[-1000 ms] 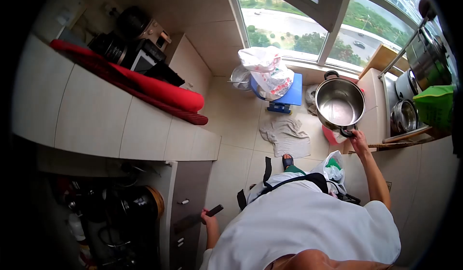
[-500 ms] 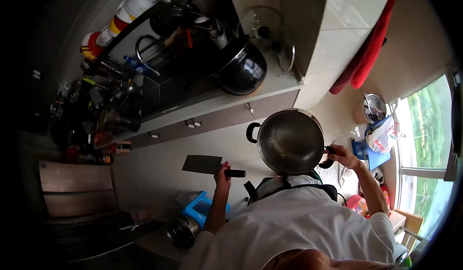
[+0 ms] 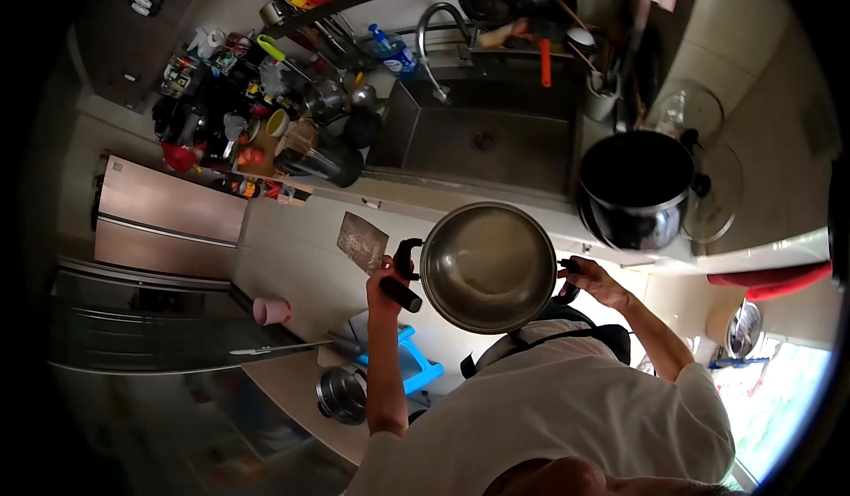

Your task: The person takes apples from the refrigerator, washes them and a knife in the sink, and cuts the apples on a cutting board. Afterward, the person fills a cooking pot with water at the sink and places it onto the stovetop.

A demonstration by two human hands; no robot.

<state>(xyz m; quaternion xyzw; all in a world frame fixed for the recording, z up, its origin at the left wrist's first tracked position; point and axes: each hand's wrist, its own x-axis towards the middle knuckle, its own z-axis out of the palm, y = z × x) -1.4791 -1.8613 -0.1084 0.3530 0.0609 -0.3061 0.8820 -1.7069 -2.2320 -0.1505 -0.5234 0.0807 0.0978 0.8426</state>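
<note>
A round two-handled metal pan (image 3: 485,266) hangs in front of my body, its bare inside facing up. My right hand (image 3: 600,283) is closed around its right black handle. My left hand (image 3: 383,288) grips a cleaver (image 3: 361,242), whose broad blade points away to the upper left and whose black grip shows below the fingers. That hand is right at the pan's left handle (image 3: 407,259); whether its fingers also hold this handle, I cannot tell.
Ahead is a sink (image 3: 482,140) with a curved faucet (image 3: 425,44). Right of it stands a large black pot (image 3: 637,195) near the counter edge. Bottles and jars crowd the counter's left. A blue stool (image 3: 414,363) and a pink bin (image 3: 271,311) stand on the floor.
My view has turned toward the sink. The pan has come nearer my left hand, which is now at its left handle, still with the cleaver. My right hand keeps the other handle.
</note>
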